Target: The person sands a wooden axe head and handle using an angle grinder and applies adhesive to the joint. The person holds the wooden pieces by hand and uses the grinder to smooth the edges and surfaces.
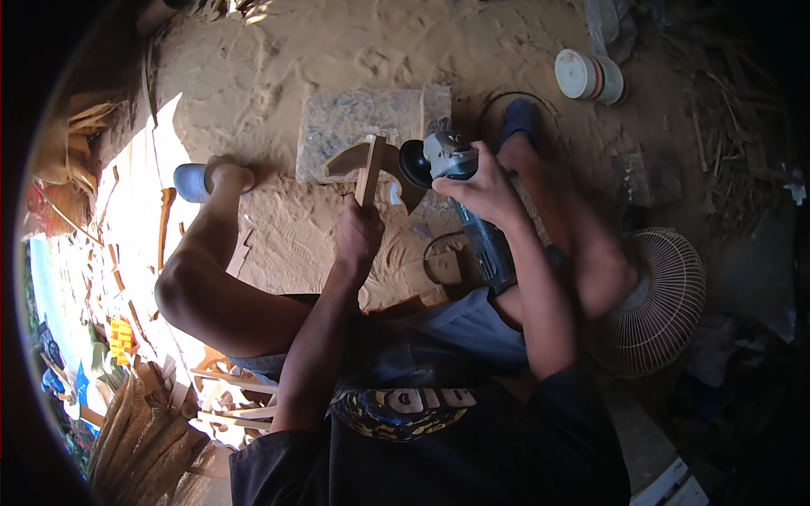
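My left hand (pixel 360 232) is closed around the lower end of a straight wooden piece (pixel 369 169), which points away from me. A curved wooden piece (pixel 342 160) shows beside and behind it; I cannot tell whether the two are joined. My right hand (pixel 485 192) is wrapped around the head end of an angle grinder (pixel 488 249), whose body slants back toward my right thigh. The grinder's dark round disc (pixel 413 164) is just right of the wood; whether they touch is unclear. Beneath the wood lies a worn, dusty block (pixel 337 114).
Sandy ground (pixel 270 59) spreads around my feet. A black cable (pixel 498 99) loops near my right foot. A fan with a wire cage (pixel 654 304) stands by my right knee. Far right lies a white tub (pixel 582 74). Wooden pieces (pixel 236 401) and sacking (pixel 139 430) are at left.
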Motion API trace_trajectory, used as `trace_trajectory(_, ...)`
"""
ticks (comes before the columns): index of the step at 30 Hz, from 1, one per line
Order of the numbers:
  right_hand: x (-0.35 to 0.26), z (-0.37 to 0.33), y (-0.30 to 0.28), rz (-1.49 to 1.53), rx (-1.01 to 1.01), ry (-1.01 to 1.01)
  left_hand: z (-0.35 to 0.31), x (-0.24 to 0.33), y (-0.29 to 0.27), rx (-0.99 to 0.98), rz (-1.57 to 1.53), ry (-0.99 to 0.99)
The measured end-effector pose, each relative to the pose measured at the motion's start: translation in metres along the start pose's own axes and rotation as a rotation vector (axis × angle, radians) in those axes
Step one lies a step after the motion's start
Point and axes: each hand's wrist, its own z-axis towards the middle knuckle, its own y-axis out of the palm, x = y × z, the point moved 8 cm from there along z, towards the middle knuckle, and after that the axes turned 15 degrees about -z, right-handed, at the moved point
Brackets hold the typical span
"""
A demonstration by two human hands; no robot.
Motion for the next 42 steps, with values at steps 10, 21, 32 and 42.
trace_trajectory(10, -0.004, -0.003, -0.009, -0.255, 0.032, 0.087, -0.001, 0.012, -0.008, 0.031, -0.010, -0.051)
trace_trajectory(21, -0.010, 0.004, -0.005, 0.187, -0.021, -0.043, 0.000, 0.014, -0.002, 0.020, -0.035, -0.037)
trace_trajectory(32, -0.008, -0.009, 0.003, -0.102, 0.044, -0.023, 0.003, -0.006, -0.001, -0.027, -0.056, -0.061)
trace_trajectory(42, -0.011, 0.005, -0.014, -0.457, -0.004, 0.077, 0.005, -0.009, -0.001, 0.014, -0.100, -0.036)
